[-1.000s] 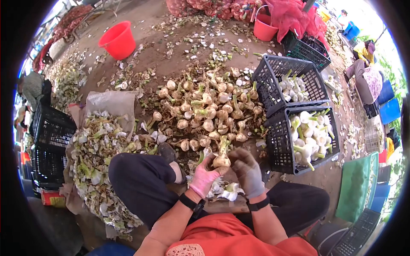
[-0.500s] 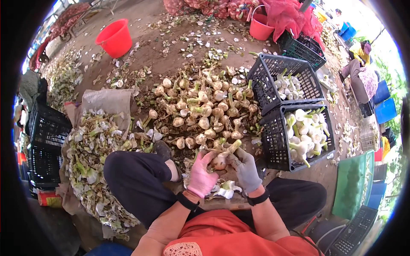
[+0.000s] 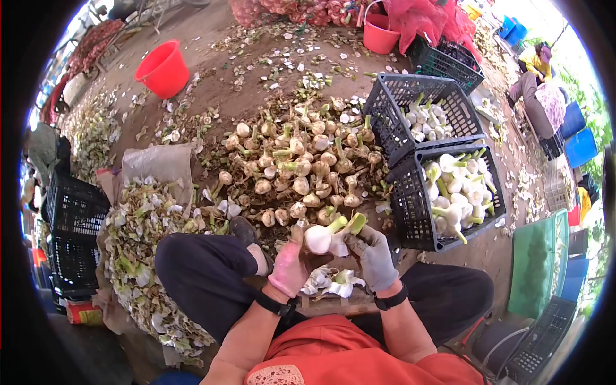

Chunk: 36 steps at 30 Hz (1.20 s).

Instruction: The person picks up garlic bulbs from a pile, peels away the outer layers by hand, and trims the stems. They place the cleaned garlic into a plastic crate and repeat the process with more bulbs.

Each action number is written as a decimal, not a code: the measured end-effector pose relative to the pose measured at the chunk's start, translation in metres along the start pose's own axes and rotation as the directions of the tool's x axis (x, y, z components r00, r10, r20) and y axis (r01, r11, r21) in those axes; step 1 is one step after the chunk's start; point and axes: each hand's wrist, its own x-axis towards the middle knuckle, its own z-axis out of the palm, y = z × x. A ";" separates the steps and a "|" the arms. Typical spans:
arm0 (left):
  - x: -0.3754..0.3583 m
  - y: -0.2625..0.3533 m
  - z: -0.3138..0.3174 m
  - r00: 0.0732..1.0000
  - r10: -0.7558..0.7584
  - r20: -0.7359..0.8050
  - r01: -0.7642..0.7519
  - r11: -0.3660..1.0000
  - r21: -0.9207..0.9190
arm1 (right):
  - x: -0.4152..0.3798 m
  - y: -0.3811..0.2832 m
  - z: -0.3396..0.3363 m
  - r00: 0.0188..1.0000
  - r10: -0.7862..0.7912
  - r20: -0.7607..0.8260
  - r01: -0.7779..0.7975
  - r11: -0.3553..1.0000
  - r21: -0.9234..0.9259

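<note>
In front of my lap, my left hand (image 3: 290,264) in a pink-stained glove is closed on a garlic bulb (image 3: 317,240), now smooth and white with a green stem stub. My right hand (image 3: 375,260), gloved in grey, grips a strip of garlic skin (image 3: 342,242) with a green stem end, peeled down beside the bulb. Below both hands lie loose white garlic skins (image 3: 345,282). Just beyond them spreads a heap of unpeeled garlic bulbs (image 3: 301,186), brownish and soil-marked.
To the right, a black crate (image 3: 410,221) holds peeled white garlic, with another black crate (image 3: 391,106) behind it. A pile of garlic peelings (image 3: 151,256) lies at my left. Farther off are a red bucket (image 3: 163,69) and a seated person (image 3: 536,96).
The brown outer skin has come off the bulb, exposing white. My right hand has drawn the skin and stem piece away to the right. The view has shifted slightly.
</note>
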 end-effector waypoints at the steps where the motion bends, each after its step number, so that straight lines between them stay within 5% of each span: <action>1: 0.001 -0.002 0.002 1.000 -0.004 -0.001 0.004 1.000 0.006 | 0.000 -0.004 0.001 1.000 -0.021 -0.007 0.021 0.998 -0.059; 3: 0.003 -0.005 0.004 0.999 -0.025 0.027 0.028 0.994 -0.110 | -0.001 -0.008 0.005 0.999 0.040 -0.025 -0.040 0.999 0.008; 7: -0.003 0.002 0.008 0.970 -0.143 0.199 0.188 0.955 -0.231 | 0.008 -0.001 -0.002 0.982 -0.182 -0.051 0.160 0.942 -0.297; 13: 0.005 -0.008 -0.004 0.979 -0.146 0.145 0.154 0.987 -0.042 | 0.028 0.049 -0.016 0.886 -0.423 -0.189 0.231 0.757 -0.611; 15: -0.002 -0.015 0.001 0.955 -0.270 0.122 0.278 0.959 -0.060 | 0.033 0.047 -0.020 0.833 -0.475 -0.282 0.137 0.673 -0.727; 17: -0.003 -0.016 -0.002 0.952 -0.298 0.072 0.303 0.950 -0.072 | 0.038 0.049 -0.029 0.847 -0.439 -0.300 0.139 0.728 -0.671; 20: -0.004 -0.009 0.003 0.957 -0.248 0.151 0.256 0.966 -0.036 | 0.037 0.072 -0.059 0.920 -0.332 -0.208 -0.044 0.439 -0.897; 21: -0.001 -0.007 0.000 0.961 -0.233 0.150 0.240 0.970 -0.031 | 0.038 0.092 -0.078 0.959 -0.222 -0.174 -0.060 0.442 -0.895; 23: 0.000 -0.014 -0.012 0.975 -0.208 0.077 0.215 0.972 -0.099 | 0.030 0.076 -0.066 0.891 -0.454 0.026 0.240 0.420 -0.875; 24: 0.002 -0.018 -0.018 0.977 -0.202 0.071 0.210 0.970 -0.120 | 0.020 0.063 -0.057 0.898 -0.439 0.028 0.232 0.419 -0.878; 25: 0.004 -0.020 -0.017 0.976 -0.209 0.068 0.216 0.968 -0.130 | 0.012 0.033 -0.033 0.961 -0.276 -0.022 0.207 0.771 -0.603; 26: 0.007 -0.020 -0.014 0.985 -0.165 0.054 0.169 0.982 -0.085 | 0.007 0.012 -0.017 0.994 -0.106 -0.002 0.104 0.971 -0.215; 31: 0.005 -0.015 0.001 0.994 -0.097 -0.043 0.095 0.994 -0.044 | -0.003 -0.010 -0.003 0.990 -0.122 0.077 0.144 0.852 -0.503; 33: 0.005 -0.016 -0.001 0.995 -0.091 -0.040 0.090 0.995 -0.043 | -0.004 -0.007 -0.004 0.951 -0.292 0.099 0.280 0.686 -0.672; 36: 0.005 -0.015 -0.003 0.995 -0.097 -0.037 0.097 0.995 -0.008 | -0.003 0.002 0.000 0.930 -0.365 0.051 0.263 0.560 -0.785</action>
